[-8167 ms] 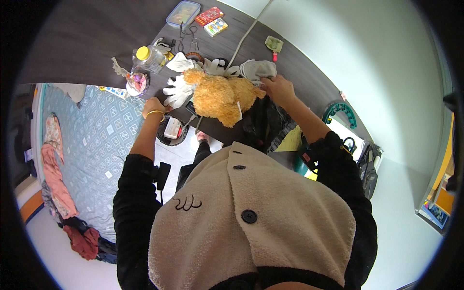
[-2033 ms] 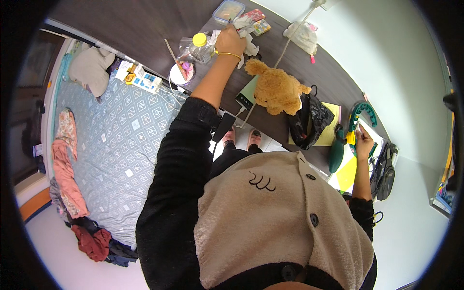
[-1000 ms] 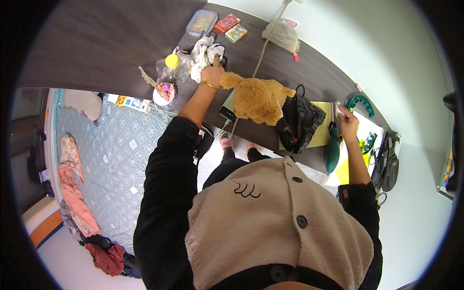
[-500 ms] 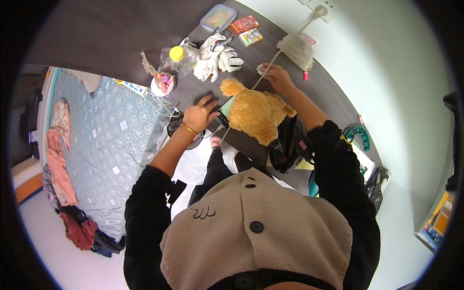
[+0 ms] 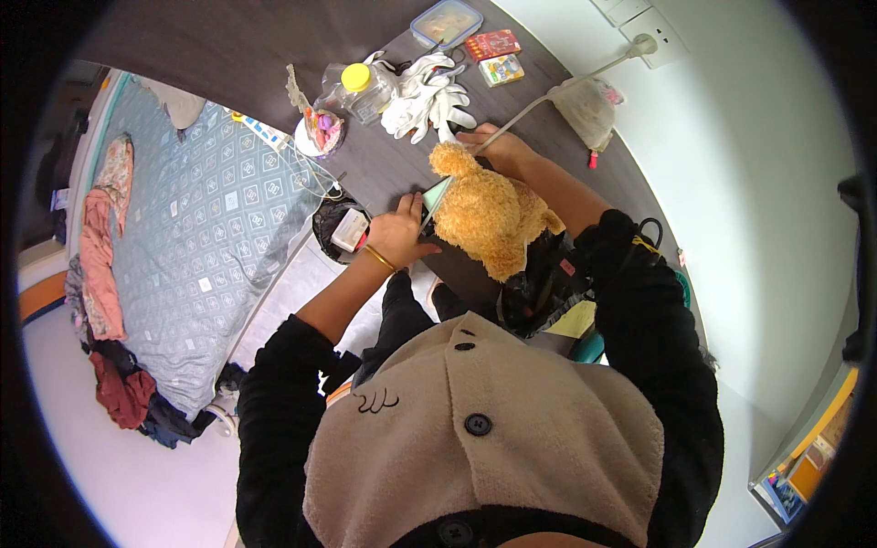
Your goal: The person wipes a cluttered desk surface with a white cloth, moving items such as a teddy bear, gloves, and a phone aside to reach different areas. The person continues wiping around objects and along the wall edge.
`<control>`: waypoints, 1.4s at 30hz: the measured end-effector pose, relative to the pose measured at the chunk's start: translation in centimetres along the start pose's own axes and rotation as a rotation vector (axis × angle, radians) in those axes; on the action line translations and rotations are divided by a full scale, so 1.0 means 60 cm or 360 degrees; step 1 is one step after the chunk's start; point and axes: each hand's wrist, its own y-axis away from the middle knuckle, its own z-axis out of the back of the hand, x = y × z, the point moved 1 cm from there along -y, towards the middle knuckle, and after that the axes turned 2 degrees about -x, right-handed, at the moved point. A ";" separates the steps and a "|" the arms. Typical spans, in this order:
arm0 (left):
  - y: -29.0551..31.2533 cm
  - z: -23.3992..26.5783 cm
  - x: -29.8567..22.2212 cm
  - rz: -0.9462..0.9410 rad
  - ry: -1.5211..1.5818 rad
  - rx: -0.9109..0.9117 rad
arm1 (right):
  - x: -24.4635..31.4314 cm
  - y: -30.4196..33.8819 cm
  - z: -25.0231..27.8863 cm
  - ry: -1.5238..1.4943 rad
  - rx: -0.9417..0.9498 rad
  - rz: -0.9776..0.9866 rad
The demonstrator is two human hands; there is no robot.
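A golden-brown plush toy [image 5: 484,215] lies on the dark desk between my two hands. My left hand [image 5: 399,236] is at the desk's near edge, fingers stretched forward and thumb apart, beside a pale green flat piece [image 5: 437,194] partly hidden under the toy. Beyond the toy, my right hand [image 5: 501,149] is low over the desk with its fingers bent, close to the white gloves [image 5: 427,100]. What its fingers hold, if anything, is hidden. A pale cable [image 5: 539,102] passes over that hand and runs down past the toy.
Behind are a yellow-lidded clear jar [image 5: 356,78], a lidded food box [image 5: 446,23], a red small box [image 5: 493,44] and a pale pouch [image 5: 585,111]. A small basket [image 5: 320,133] sits at the left. The cable reaches a wall socket [image 5: 650,41]. A black bag [image 5: 534,283] is beside the toy.
My right hand has moved left and nearer the gloves; the small white thing at its fingertips is no longer plainly visible. My left hand has shifted right and nearer me, and the view has turned slightly.
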 end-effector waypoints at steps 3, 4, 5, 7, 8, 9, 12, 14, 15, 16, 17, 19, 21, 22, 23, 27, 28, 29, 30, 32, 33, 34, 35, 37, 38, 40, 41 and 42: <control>0.003 -0.014 -0.014 0.0070 -0.0042 -0.0024 | -0.014 0.013 0.018 -0.0380 0.0031 -0.0546; 0.004 -0.019 -0.016 0.0085 -0.0057 -0.0056 | -0.017 0.019 0.031 -0.0259 0.0039 -0.0488; 0.003 -0.024 -0.016 0.0101 -0.0100 -0.0055 | -0.022 0.028 0.044 -0.0050 0.0014 -0.0300; 0.000 -0.034 -0.012 0.0132 -0.0158 -0.0063 | -0.026 0.052 0.066 0.0779 -0.0121 0.0655; 0.000 -0.037 -0.008 0.0099 -0.0168 -0.0120 | -0.030 0.067 0.073 0.1273 -0.0154 0.1067; 0.001 -0.038 -0.005 0.0075 -0.0163 -0.0159 | -0.035 0.081 0.085 0.1324 -0.0196 0.1115; 0.001 -0.042 -0.001 0.0080 -0.0154 -0.0192 | -0.056 0.122 0.123 0.1561 -0.0248 0.0864; 0.000 -0.043 -0.002 0.0092 -0.0141 -0.0203 | -0.074 0.154 0.150 0.1739 -0.0348 0.0595; 0.000 -0.041 -0.002 0.0085 -0.0130 -0.0216 | -0.086 0.175 0.160 0.1707 -0.0380 0.0630; -0.002 -0.039 -0.002 0.0087 -0.0112 -0.0222 | -0.101 0.198 0.171 0.1715 -0.0379 0.0555; -0.005 -0.037 -0.001 0.0141 -0.0095 -0.0185 | -0.118 0.222 0.182 0.1722 -0.0377 0.0480; -0.008 -0.030 0.006 0.0146 -0.0121 -0.0258 | -0.161 0.274 0.194 0.1581 -0.0450 0.0513; -0.011 -0.022 0.018 0.0207 -0.0132 -0.0275 | -0.212 0.332 0.209 0.1549 -0.0535 0.0463; -0.013 -0.018 0.024 0.0212 -0.0156 -0.0259 | -0.238 0.361 0.223 0.1593 -0.0582 0.0398; -0.014 -0.016 0.029 0.0219 -0.0178 -0.0259 | -0.261 0.388 0.239 0.1637 -0.0643 0.0386; -0.022 -0.013 0.037 0.0270 -0.0176 -0.0217 | -0.325 0.437 0.273 0.0782 -0.1174 -0.0698; -0.024 -0.014 0.034 0.0256 -0.0177 -0.0222 | -0.326 0.436 0.274 0.1104 -0.1202 -0.0794; -0.025 -0.014 0.031 0.0263 -0.0176 -0.0197 | -0.322 0.434 0.273 0.1406 -0.1201 -0.0963; -0.024 -0.013 0.030 0.0270 -0.0178 -0.0169 | -0.315 0.429 0.268 0.1470 -0.1166 -0.0929; -0.026 -0.011 0.026 0.0358 -0.0255 -0.0058 | -0.296 0.420 0.258 0.1582 -0.1081 -0.0906; -0.027 -0.010 0.024 0.0412 -0.0296 -0.0031 | -0.285 0.418 0.253 0.1601 -0.1068 -0.0871; -0.025 -0.010 0.022 0.0415 -0.0273 -0.0069 | -0.275 0.415 0.250 0.1644 -0.1077 -0.0733; -0.026 -0.010 0.021 0.0414 -0.0270 -0.0052 | -0.265 0.413 0.247 0.1705 -0.1097 -0.0614; -0.028 -0.009 0.020 0.0408 -0.0273 -0.0139 | -0.246 0.394 0.240 0.1626 -0.1264 -0.0403; -0.029 -0.009 0.020 0.0391 -0.0266 -0.0179 | -0.237 0.382 0.234 0.1565 -0.1284 -0.0438; -0.032 -0.010 0.020 0.0431 -0.0330 0.0017 | -0.213 0.345 0.222 0.1647 -0.1246 -0.0163; -0.035 -0.010 0.020 0.0448 -0.0372 0.0074 | -0.199 0.318 0.213 0.1537 -0.1218 -0.0175; -0.038 -0.008 0.020 0.0478 -0.0337 0.0090 | -0.184 0.291 0.201 0.1422 -0.1154 -0.0269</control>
